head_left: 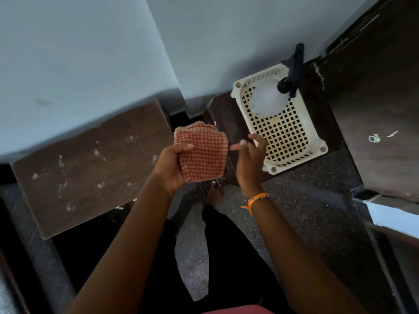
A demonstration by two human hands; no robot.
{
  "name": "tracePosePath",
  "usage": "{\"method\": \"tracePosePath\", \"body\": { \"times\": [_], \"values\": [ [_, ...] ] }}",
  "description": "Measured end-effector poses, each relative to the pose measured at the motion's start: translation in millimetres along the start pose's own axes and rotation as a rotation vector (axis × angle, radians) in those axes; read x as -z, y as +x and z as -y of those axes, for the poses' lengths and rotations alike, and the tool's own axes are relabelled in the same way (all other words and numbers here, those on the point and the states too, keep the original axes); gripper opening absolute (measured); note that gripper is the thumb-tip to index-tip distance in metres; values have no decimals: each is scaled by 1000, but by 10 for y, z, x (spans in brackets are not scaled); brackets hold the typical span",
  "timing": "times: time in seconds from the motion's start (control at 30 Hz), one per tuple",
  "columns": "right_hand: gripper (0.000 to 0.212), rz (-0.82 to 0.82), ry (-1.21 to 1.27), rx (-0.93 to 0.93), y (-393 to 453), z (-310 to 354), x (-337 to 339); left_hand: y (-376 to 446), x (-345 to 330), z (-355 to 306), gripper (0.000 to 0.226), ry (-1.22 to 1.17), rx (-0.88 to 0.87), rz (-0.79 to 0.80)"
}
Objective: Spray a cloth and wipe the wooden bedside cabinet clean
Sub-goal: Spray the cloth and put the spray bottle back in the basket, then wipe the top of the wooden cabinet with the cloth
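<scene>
A wooden bedside cabinet [90,168] stands against a pale blue wall, to the left of the person. Its dark brown top carries nothing solid, only scattered whitish smears and specks [68,177] spread across most of the surface. To the right, in the corner, a second dark brown stand [229,118] carries a cream plastic basket [283,132] with a square-hole lattice. Inside the basket, at its far end, rests a clear spray bottle [267,100] with a black trigger head [294,69] pointing up toward the wall. Between and below the two pieces lies a dark speckled stone floor [306,200], where a bare foot [215,193] stands.
</scene>
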State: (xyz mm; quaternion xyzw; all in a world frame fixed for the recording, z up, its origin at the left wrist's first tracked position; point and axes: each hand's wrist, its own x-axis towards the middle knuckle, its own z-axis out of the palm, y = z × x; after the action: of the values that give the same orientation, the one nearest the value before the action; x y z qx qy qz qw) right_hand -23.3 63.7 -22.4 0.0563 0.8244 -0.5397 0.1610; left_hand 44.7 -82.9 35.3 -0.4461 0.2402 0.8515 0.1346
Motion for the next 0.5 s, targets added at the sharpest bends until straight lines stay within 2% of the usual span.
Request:
{"method": "tracePosePath", "body": {
  "times": [0.13,0.2,0.23,0.3,0.37,0.43,0.5],
  "values": [
    [28,77,-120,143,-278,59,-366,-219,416,-48,27,38,-27,-54],
    [38,199,-122,165,-315,169,-537,-362,708,-108,25,36,-44,-45],
    [45,314,-114,139,-327,224,-641,-440,873,-130,27,30,-46,-28],
    [49,650,-133,24,-400,330,-897,-598,1217,-157,25,61,-49,-13],
    [54,932,-229,-58,-487,387,-1133,-716,1495,-149,24,133,-37,14],
    [63,1109,-258,-144,-645,389,-1397,-848,1798,-110,28,182,-15,54],
    [55,1259,-237,-254,-826,348,-1659,-961,2141,-42,26,225,-7,50]
  ]
}}
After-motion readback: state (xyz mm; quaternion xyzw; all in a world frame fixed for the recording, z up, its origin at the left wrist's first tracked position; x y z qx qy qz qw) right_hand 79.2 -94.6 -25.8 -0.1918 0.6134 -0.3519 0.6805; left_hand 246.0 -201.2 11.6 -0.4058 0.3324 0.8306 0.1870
